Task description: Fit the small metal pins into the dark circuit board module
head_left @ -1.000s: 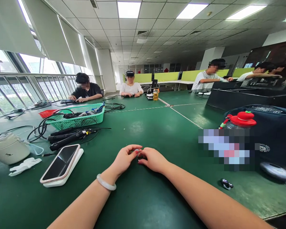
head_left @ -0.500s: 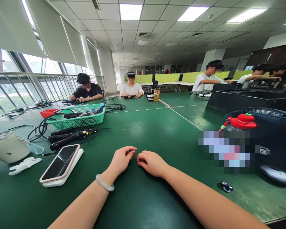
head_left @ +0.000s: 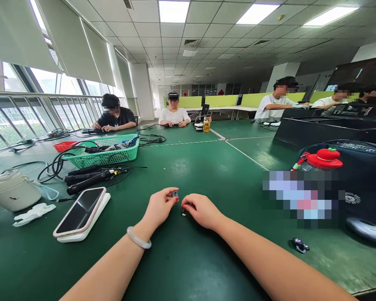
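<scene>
My left hand [head_left: 161, 207] is closed in a pinch on a small square piece [head_left: 175, 194], which looks dark blue and white with a fine pattern, like a tiny circuit board. Close to its right, my right hand [head_left: 202, 210] is closed too, thumb and fingertips pressed together. Right at those fingertips a tiny dark-and-white piece [head_left: 184, 213] shows; its kind is too small to make out. A gap separates the two hands, which are over the green tabletop [head_left: 181, 259]. A pale bangle [head_left: 139, 238] circles my left wrist.
To the left are a phone [head_left: 80, 211] on a white case, a crumpled tissue [head_left: 34, 214], black cabled tools [head_left: 89, 182] and a green basket [head_left: 103, 158]. Earbuds [head_left: 300, 245], a computer mouse [head_left: 366, 230] and a red-lidded bottle [head_left: 324, 159] lie right. Several people sit beyond.
Both hands have risen slightly in the picture. The square piece in my left fingers shows more fully, and a tiny piece now appears below my right fingertips. The view has shifted a little.
</scene>
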{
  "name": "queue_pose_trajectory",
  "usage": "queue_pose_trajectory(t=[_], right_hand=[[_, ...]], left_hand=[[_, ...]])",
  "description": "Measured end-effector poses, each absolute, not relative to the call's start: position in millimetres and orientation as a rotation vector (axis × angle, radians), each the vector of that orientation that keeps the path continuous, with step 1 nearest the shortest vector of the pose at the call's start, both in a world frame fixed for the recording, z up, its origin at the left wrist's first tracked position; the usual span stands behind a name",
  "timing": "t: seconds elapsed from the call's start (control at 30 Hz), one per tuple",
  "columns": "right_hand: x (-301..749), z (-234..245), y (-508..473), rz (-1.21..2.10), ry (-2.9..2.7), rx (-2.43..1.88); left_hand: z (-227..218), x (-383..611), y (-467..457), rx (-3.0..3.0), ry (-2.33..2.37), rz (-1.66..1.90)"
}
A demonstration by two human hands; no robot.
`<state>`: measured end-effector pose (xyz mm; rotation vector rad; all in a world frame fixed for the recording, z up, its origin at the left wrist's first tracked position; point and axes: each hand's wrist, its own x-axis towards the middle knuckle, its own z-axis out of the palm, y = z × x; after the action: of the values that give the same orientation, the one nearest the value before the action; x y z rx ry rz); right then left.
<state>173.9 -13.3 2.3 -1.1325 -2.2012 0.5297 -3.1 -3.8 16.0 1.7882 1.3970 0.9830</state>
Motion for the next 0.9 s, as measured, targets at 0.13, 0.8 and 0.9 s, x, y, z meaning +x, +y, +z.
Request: queue_pose_trajectory(t=[0.13,0.8,0.9], right_hand=[[174,0,-10,0.526,-2.224,-1.163],[178,0,-9,0.409,-2.272,-1.330],[175,-1,-8,0.382,-2.301,-1.352]], left_hand=[[13,-4,-2,1.798,1.388,0.989],[1,-6,4,1.790,1.362,0.946],[1,-6,4,1.804,1.373,0.916]])
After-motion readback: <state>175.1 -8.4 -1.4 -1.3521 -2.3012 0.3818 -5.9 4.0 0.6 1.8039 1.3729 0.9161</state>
